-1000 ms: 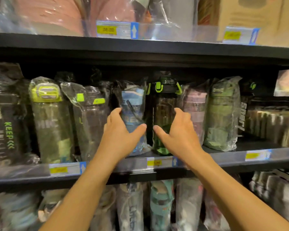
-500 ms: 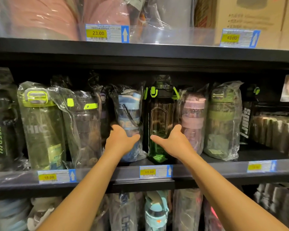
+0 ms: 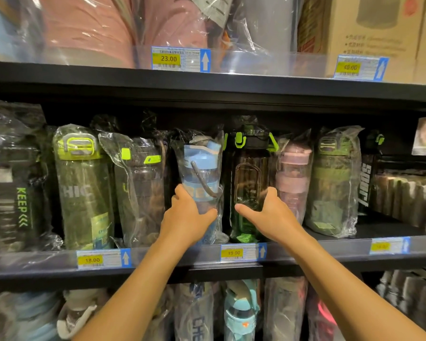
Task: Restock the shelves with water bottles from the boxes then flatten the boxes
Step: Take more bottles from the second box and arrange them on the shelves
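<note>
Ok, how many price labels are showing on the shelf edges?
5. Top shelf edge: 23.00 label, 46.00 label. Middle shelf edge: 18.00 label, 19.00 label, and a blurred label far right. More may sit out of frame.

Both bare arms reach forward. The left hand (image 3: 187,217) grips the blue bottle (image 3: 199,168), the right hand (image 3: 272,215) the dark bottle (image 3: 250,173).

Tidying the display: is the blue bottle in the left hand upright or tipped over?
Upright: the plastic-wrapped blue water bottle stands lid up on the black shelf, gripped low by the left hand.
</note>
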`<move>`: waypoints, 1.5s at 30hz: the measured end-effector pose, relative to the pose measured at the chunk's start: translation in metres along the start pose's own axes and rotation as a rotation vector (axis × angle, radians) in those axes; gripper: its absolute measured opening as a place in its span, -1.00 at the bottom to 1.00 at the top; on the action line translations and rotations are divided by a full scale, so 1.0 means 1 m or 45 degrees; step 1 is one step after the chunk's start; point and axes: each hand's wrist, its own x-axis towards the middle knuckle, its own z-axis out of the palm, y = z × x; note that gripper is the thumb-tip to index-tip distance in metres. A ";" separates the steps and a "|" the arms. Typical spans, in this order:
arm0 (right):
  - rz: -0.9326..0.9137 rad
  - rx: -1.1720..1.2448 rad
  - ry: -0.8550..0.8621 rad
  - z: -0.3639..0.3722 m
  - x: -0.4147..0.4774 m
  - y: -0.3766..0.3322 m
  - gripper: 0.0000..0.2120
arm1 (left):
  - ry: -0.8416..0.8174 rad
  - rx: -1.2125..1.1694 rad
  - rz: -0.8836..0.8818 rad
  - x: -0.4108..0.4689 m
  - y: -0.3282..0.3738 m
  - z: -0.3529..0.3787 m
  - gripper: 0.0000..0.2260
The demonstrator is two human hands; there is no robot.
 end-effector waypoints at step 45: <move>-0.488 -0.585 0.077 -0.110 -0.034 0.089 -0.39 | 0.192 -0.070 0.288 -0.100 0.150 0.071 -0.40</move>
